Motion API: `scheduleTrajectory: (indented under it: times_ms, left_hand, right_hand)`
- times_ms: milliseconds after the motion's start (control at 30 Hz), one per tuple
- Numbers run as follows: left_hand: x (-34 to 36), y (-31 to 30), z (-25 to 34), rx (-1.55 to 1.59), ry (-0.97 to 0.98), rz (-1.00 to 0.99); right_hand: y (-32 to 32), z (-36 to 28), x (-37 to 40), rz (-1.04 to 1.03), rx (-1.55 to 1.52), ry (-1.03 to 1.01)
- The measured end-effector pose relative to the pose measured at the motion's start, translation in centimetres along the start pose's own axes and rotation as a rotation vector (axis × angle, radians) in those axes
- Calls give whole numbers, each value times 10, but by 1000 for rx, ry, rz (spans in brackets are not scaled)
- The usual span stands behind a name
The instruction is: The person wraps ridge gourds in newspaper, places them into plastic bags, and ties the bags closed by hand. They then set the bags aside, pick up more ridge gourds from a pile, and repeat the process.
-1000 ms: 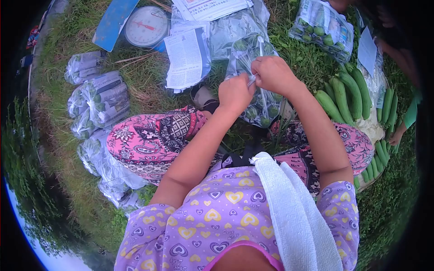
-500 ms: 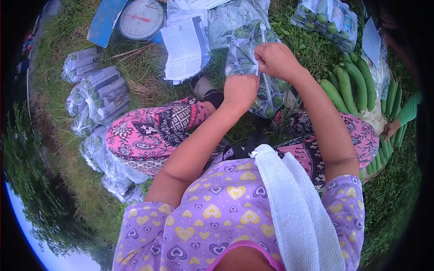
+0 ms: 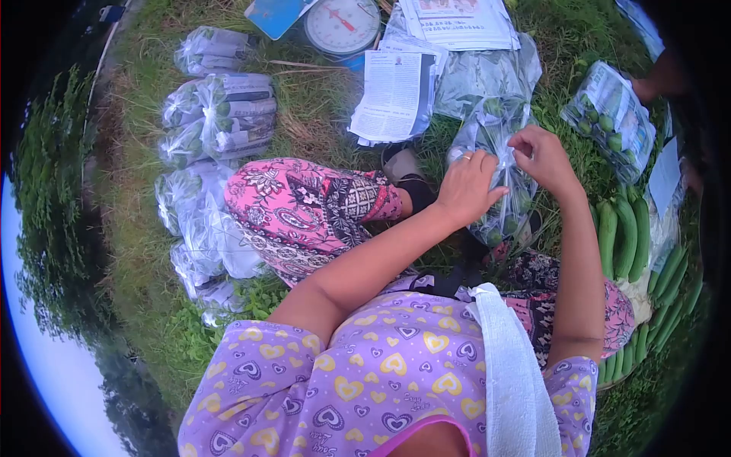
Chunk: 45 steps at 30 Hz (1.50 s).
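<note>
A clear plastic bag (image 3: 487, 122) of green vegetables stands between my knees, its gathered neck between my hands. My left hand (image 3: 470, 184) lies against the bag with its fingers stretched and the thumb apart. On the other side of the neck, my right hand (image 3: 545, 158) has thumb and forefinger pinched at the twisted plastic. Beyond the bag lies a stack of flat plastic bags (image 3: 487, 76), with printed paper sheets (image 3: 392, 95) beside it.
Packed bags (image 3: 240, 122) with newspaper inside line the grass on the left. A dial scale (image 3: 343, 23) and blue board (image 3: 276, 15) are at the top. Rightward are another packed bag (image 3: 613, 114), long green vegetables (image 3: 628, 236) and another person's arm (image 3: 659, 80).
My view has turned, so the scene sits further right. Both hands were closed at the bag's neck; now my left fingers have spread out while the right still pinches. Another person's hand reaches the right-hand packed bag.
</note>
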<state>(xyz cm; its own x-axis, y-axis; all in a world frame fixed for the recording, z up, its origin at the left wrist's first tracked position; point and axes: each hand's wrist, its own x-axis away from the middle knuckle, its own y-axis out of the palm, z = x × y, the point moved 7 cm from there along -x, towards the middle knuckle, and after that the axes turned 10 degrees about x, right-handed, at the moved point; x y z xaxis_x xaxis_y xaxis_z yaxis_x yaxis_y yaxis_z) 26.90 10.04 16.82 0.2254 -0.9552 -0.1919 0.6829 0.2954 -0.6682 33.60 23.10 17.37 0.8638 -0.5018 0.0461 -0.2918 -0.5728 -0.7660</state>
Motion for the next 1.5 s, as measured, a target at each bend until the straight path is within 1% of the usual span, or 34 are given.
scheduleTrajectory:
  times_ms: [33, 100, 167, 233, 267, 300, 333, 367, 433, 467, 533, 567, 600, 700, 733, 833, 933, 1033, 1167, 1200, 1233, 1300, 1333, 1367, 1433, 1467, 1500]
  left_hand:
    - [-8, -6, 6, 27, 39, 50]
    - [-23, -2, 15, 26, 102, 29]
    - [-31, 20, 7, -39, 56, -15]
    - [-39, 34, -5, -108, -13, -46]
    - [-42, 42, -13, -139, -51, -65]
    - [-42, 47, -16, -163, -50, -22]
    - [-41, 52, -20, -186, -54, 19]
    - [-40, 52, -23, -208, -59, 60]
    - [-35, 42, -24, -191, -141, 90]
    - [-33, 39, -27, -179, -180, 103]
    - [-36, 49, -36, -190, -246, 48]
    - [-37, 56, -41, -192, -275, 16]
    - [-36, 52, -42, -185, -258, 67]
    - [-37, 58, -47, -100, -303, -170]
    - [-33, 48, -45, -41, -276, -160]
    - [-32, 36, -46, 82, -338, -184]
    - [-34, 41, -59, 190, -312, -61]
    - [-35, 32, -67, 396, -328, 110]
    - [-42, 14, -61, 431, -329, 215]
    - [-42, 3, -56, 429, -317, 244]
    - [-42, -10, -50, 423, -299, 270]
    - [-45, -43, -33, 439, -216, 303]
    - [-48, -61, -25, 431, -178, 313]
    - [-53, -82, -20, 419, -140, 327]
    - [-62, -138, -9, 340, -51, 428]
    - [-69, -171, -7, 291, -9, 485]
    - [-80, -200, -11, 218, -33, 456]
  right_hand:
    - [-11, -2, 2, 63, -38, 2]
    - [-20, 25, 5, 207, -108, 124]
    - [-22, 60, 14, 307, -95, 261]
    - [-4, 119, 25, 335, -216, 348]
    - [5, 123, 38, 370, -303, 541]
    - [18, 127, 56, 394, -389, 740]
    - [46, 144, 74, 321, -529, 963]
    - [76, 149, 90, 351, -742, 1154]
    - [158, 182, 105, 76, -1248, 1096]
    - [180, 170, 113, 12, -1385, 1124]
    - [198, 138, 118, 28, -1516, 1176]
    - [201, 128, 120, 35, -1528, 1186]
    - [204, 122, 122, 40, -1539, 1190]
    - [208, 108, 121, 43, -1554, 1180]
    - [211, 104, 123, 35, -1558, 1179]
    - [212, 98, 125, 44, -1556, 1172]
    - [212, 91, 126, 64, -1570, 1163]
    - [210, 84, 125, 91, -1600, 1131]
    - [205, 72, 110, 100, -1646, 1077]
    - [204, 59, 104, 100, -1660, 1087]
    - [197, 33, 97, 109, -1665, 1104]
    - [182, -12, 86, 119, -1672, 1139]
    - [187, -10, 76, 15, -1779, 958]
    - [180, -27, 67, 16, -1772, 906]
    - [160, -78, 52, 27, -1744, 809]
    - [159, -91, 41, -119, -1818, 598]
    - [150, -108, 28, -198, -1813, 390]
